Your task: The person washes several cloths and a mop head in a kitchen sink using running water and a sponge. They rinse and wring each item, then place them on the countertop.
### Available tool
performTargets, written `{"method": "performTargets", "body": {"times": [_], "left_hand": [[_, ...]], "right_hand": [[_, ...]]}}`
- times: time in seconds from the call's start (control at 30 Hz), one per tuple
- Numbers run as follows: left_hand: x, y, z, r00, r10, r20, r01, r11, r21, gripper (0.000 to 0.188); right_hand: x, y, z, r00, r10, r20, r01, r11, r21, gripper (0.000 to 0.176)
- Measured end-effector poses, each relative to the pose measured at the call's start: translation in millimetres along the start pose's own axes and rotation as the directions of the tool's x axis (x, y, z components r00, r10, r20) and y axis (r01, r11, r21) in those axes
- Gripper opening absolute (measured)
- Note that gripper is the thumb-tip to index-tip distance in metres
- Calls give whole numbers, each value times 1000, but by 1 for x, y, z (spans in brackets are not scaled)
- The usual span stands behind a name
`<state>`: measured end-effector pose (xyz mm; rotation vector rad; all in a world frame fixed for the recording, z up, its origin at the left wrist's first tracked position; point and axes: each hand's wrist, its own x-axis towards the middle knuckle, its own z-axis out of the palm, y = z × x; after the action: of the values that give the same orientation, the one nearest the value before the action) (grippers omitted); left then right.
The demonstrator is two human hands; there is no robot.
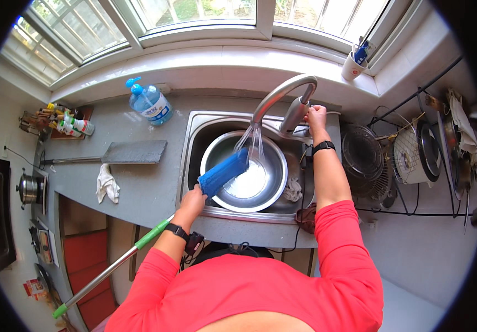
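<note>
My left hand [193,202] grips a flat blue mop head [224,172] near its lower left end; the far end reaches over a steel basin [278,182]. Beneath that hand, a mop pole [116,265] with green grips slants down to the left. Water runs in several streams from the curved faucet [282,89] into the basin, which stands in a metal sink [185,157]. At the faucet's right side my right hand [316,117] is closed by the handle, which its fingers mostly hide. Right of the basin, a wet whitish cloth [292,190] lies in the sink.
On the left counter [147,199] are a grey flat mop [134,152], a white rag [107,184], a blue pump bottle [152,104] and small bottles [81,125]. A wire rack [404,213] with pans and lids hangs at right. A cup [353,68] stands on the windowsill.
</note>
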<state>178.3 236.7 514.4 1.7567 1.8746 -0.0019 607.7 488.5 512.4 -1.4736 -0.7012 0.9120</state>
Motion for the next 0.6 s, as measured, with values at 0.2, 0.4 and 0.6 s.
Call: {"method": "performTargets", "body": {"times": [0.2, 0.4, 0.6], "left_hand": [[17, 4, -1, 996, -21, 84, 25, 998, -49, 38], [43, 20, 4, 991, 0, 135, 11, 997, -83, 41], [53, 67, -14, 970, 187, -156, -212, 965, -157, 39]], "right_hand": [[-96, 52, 7, 856, 385, 346, -500, 789, 357, 20], [-182, 40, 73, 614, 589, 526, -734, 180, 655, 31], [-175, 27, 108, 681, 483, 550, -653, 60, 755, 26]]}}
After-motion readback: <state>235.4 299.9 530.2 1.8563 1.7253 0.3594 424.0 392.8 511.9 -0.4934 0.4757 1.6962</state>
